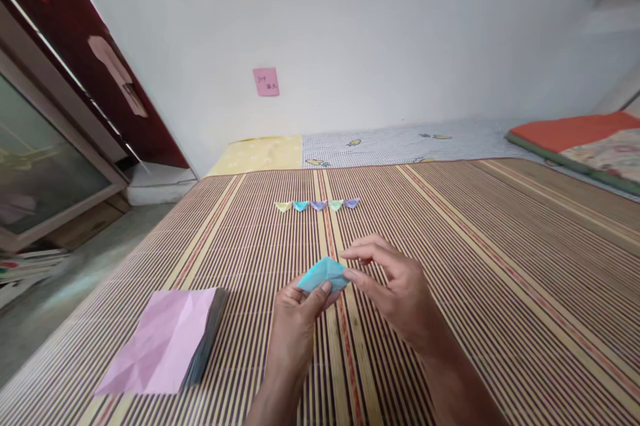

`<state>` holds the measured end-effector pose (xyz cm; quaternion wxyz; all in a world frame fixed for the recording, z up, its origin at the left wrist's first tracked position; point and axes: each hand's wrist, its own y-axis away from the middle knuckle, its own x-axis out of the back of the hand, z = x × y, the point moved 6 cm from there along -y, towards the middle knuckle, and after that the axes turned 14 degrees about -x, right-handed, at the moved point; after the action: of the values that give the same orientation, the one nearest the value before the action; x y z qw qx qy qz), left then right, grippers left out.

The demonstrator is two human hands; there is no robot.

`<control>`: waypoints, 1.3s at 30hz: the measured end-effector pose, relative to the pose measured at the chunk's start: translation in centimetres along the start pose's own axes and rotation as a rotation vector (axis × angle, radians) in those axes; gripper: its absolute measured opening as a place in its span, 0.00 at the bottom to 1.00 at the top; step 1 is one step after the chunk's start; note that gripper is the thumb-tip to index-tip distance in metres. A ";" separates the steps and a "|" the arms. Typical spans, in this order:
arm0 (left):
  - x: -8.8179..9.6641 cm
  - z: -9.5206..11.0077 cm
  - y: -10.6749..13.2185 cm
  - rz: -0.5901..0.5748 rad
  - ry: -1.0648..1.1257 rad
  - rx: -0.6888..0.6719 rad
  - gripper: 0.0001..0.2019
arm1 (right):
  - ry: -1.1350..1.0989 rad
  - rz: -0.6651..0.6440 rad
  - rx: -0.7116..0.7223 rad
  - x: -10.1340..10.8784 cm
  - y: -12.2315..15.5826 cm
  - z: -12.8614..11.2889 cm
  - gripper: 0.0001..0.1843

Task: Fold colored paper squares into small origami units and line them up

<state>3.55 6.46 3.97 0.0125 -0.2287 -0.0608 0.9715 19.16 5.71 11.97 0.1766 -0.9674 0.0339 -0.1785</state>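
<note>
A small piece of folded blue paper (323, 273) is held above the striped mat, near the middle of the view. My left hand (296, 309) grips its lower left part, the thumb lying on top and the fingers underneath. On the other side, my right hand (395, 279) has its thumb at the paper's right corner. The right index finger is raised a little apart from that thumb. Farther off lies a row of several small folded paper shapes, among them a yellow one (283, 206), a blue one (301, 205) and a green one (336, 204).
A stack of paper with a creased pink sheet (165, 339) on top lies at the left on the striped mat (450, 319). Folded orange and floral bedding (590, 136) sits at the far right. A pink note (266, 82) is on the wall.
</note>
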 end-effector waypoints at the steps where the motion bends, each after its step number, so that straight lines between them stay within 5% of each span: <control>1: 0.0 0.0 0.0 -0.004 0.000 -0.001 0.11 | -0.005 -0.005 0.010 0.0 0.1 -0.2 0.07; 16: -0.8 0.4 0.4 -0.061 0.014 -0.012 0.10 | -0.018 -0.155 0.063 0.0 0.5 -1.1 0.05; 39: -1.3 0.7 0.5 -0.075 0.057 0.052 0.09 | 0.001 -0.150 0.069 0.9 0.6 -1.6 0.11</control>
<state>4.42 5.84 5.08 0.0564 -0.2533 -0.0437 0.9648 19.42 4.48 13.48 0.1958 -0.9605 -0.0450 -0.1926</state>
